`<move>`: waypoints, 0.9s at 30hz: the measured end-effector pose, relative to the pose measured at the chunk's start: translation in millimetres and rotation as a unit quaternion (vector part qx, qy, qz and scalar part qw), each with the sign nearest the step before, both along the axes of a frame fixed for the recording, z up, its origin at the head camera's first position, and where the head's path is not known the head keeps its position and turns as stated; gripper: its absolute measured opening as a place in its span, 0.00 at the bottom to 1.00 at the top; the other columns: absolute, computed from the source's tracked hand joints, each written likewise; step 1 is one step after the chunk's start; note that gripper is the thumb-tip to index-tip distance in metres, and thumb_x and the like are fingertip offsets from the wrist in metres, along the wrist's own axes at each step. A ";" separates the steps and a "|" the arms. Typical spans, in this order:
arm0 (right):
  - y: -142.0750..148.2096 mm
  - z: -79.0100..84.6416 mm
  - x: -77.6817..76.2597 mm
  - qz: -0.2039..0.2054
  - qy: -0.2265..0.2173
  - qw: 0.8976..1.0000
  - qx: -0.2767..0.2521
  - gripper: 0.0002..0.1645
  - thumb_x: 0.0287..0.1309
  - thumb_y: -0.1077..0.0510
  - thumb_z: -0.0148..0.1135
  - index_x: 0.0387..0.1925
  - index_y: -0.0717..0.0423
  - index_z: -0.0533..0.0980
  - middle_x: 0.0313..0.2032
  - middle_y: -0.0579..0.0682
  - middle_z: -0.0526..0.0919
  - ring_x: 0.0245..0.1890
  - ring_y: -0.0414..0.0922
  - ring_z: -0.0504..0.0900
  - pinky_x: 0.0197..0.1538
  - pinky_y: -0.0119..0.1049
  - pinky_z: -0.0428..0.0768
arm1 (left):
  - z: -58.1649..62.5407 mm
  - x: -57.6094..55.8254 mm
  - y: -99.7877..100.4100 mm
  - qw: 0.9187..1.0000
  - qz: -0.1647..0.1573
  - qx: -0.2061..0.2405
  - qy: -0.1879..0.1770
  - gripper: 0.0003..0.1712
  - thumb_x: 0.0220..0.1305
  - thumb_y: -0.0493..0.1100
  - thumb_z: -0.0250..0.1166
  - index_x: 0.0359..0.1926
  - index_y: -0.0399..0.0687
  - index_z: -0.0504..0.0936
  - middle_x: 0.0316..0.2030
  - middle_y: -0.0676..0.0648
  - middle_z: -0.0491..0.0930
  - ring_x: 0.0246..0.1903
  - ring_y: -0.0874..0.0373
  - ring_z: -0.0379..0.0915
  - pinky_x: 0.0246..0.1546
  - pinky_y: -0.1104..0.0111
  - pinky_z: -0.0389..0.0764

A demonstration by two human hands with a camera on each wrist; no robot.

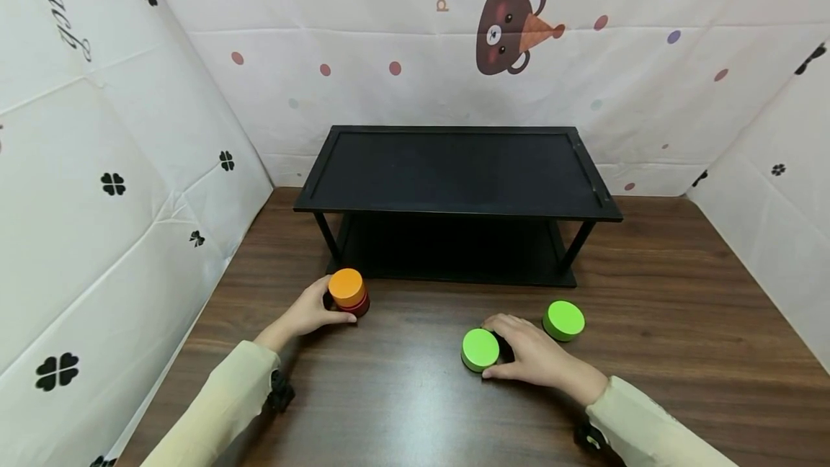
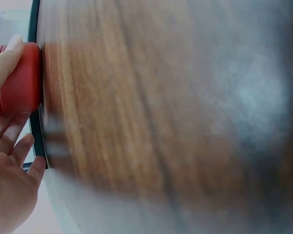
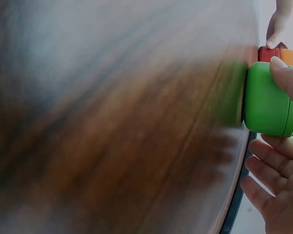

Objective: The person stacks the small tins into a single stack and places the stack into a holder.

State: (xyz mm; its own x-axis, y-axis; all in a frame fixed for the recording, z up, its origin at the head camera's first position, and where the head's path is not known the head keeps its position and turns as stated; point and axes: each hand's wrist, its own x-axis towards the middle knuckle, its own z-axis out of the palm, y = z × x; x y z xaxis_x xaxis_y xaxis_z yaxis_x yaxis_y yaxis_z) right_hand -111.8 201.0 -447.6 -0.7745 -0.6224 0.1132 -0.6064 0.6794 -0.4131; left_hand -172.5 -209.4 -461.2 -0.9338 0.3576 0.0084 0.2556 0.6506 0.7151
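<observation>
My left hand holds a small round red container between thumb and fingers, at the left of the table. An orange round piece sits on top of the red one. Nearer the middle, my right hand grips a round green container; its thumb lies on one side and the fingers on the other. In the right wrist view this green container shows a seam near its top and stands on the table. A second green container stands behind the right hand, close to its knuckles.
A black two-level shelf stands at the back of the wooden table, its lower level close behind the left hand's container. White printed cloth covers the back and both sides.
</observation>
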 end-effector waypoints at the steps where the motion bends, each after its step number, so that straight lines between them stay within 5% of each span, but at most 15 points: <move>1: 0.0 0.0 -0.1 0.000 0.001 1.000 0.000 0.36 0.44 0.41 0.73 0.51 0.56 0.74 0.49 0.50 0.79 0.53 0.49 0.77 0.55 0.51 0.75 | -0.2 0.1 -0.2 1.000 0.000 -0.001 0.002 0.42 0.47 0.48 0.76 0.60 0.34 0.69 0.53 0.37 0.75 0.54 0.42 0.71 0.58 0.45 0.69; 19: 2.1 -1.2 -0.9 0.002 0.005 1.000 -0.013 0.36 0.45 0.39 0.72 0.51 0.56 0.75 0.50 0.50 0.79 0.53 0.48 0.77 0.55 0.51 0.76 | 0.4 2.7 2.6 1.000 0.012 -0.017 -0.011 0.45 0.47 0.51 0.76 0.62 0.36 0.68 0.55 0.35 0.73 0.57 0.38 0.68 0.59 0.42 0.66; 27: 0.9 0.1 -0.3 0.000 0.024 1.000 -0.018 0.38 0.43 0.40 0.74 0.51 0.57 0.75 0.50 0.51 0.79 0.53 0.49 0.77 0.55 0.51 0.76 | 1.5 3.2 7.6 1.000 -0.007 -0.006 -0.002 0.45 0.45 0.50 0.77 0.62 0.37 0.69 0.56 0.37 0.73 0.57 0.40 0.68 0.59 0.43 0.66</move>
